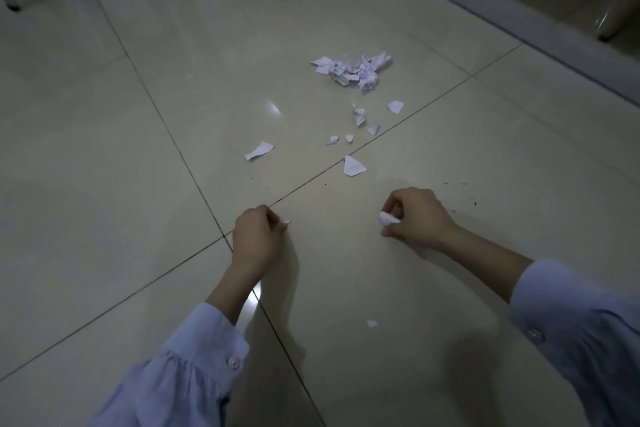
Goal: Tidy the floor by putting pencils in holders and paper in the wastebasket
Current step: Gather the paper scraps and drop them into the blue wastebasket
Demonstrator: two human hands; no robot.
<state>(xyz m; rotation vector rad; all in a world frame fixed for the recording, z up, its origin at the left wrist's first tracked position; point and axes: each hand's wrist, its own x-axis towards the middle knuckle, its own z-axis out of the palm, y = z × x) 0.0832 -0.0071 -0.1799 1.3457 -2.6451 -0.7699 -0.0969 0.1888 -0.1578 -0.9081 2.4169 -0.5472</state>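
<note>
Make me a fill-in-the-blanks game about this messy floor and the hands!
1. The right hand is closed around a crumpled bit of ____.
2. The biggest heap of scraps lies on the tiled ____.
3. The left hand pinches a tiny white scrap with its ____.
4. One small scrap lies alone between the two ____.

Missing words: paper; floor; fingertips; arms

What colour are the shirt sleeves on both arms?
Light blue sleeves, with white cuff buttons; the head view shows them.
</note>
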